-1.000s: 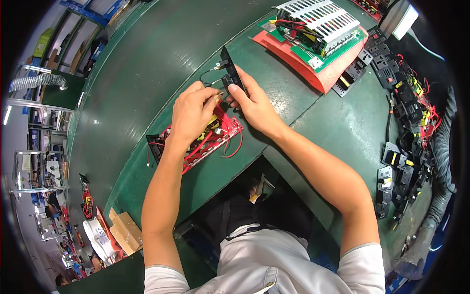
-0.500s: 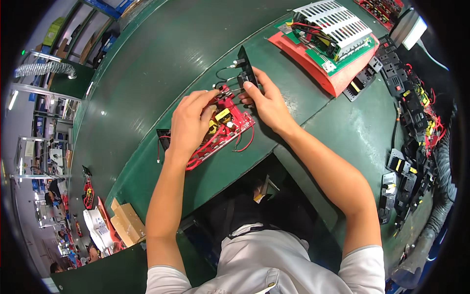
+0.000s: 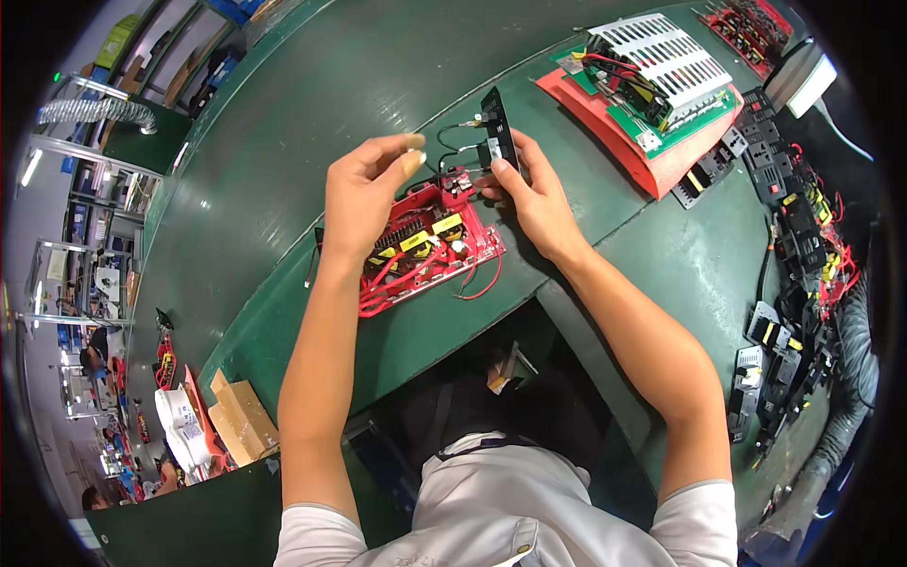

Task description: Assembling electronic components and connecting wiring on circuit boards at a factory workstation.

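Observation:
A red circuit board assembly [image 3: 480, 248] with yellow-wrapped parts and red wires lies on the green bench in front of me. My right hand [image 3: 540, 203] grips a black end panel [image 3: 498, 128] by its edge and holds it upright at the board's far right corner. Short dark wires [image 3: 452, 133] stick out from the panel's left face. Above the board's far side is my left hand [image 3: 364, 194], its thumb and forefinger drawn together in a pinch. Whatever lies between those fingertips is too small to make out.
On the right stands a white slotted metal cover [image 3: 661, 66] on a green board and red sheet [image 3: 605, 142]. Several black socket panels [image 3: 784, 350] are piled along the right edge. An open cardboard box [image 3: 244, 420] sits at the lower left, beside a flexible duct [image 3: 94, 115] further back.
My left hand has lifted off the board and moved up and left, uncovering more of its parts. The right hand still holds the black panel, in nearly the same place.

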`<state>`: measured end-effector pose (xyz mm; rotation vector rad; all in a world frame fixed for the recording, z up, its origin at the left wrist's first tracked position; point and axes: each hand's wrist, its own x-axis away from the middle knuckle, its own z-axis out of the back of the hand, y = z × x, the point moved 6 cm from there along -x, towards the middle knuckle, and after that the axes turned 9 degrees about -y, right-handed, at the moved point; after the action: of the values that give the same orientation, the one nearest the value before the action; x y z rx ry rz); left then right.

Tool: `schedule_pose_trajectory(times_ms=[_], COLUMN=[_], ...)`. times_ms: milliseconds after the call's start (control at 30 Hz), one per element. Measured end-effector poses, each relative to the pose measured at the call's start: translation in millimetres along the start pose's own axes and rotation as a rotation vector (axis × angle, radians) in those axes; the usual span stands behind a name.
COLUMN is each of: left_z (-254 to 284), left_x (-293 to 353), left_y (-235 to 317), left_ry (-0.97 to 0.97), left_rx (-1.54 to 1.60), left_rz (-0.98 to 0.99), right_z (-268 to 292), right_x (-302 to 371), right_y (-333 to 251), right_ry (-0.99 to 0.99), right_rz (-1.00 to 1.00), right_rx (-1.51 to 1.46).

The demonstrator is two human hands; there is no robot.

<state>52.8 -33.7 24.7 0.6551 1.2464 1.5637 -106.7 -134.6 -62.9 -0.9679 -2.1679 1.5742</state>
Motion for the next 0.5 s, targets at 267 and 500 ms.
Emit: schedule_pose_trajectory(times_ms=[267, 500], left_z=[-22.0, -38.7], left_x=[-19.0, -14.2], left_y=[-16.5, -0.5], left_ry=[-0.060, 0.055], left_rx=[0.225, -0.286], left_rz=[0.301, 0.031], right_z=[-4.5, 0.7], right_x=[2.6, 3.9], right_y=[-10.3, -13.5], right_ry=[-0.054, -0.044], right_rz=[0.023, 0.135], right_rx=[0.024, 0.432])
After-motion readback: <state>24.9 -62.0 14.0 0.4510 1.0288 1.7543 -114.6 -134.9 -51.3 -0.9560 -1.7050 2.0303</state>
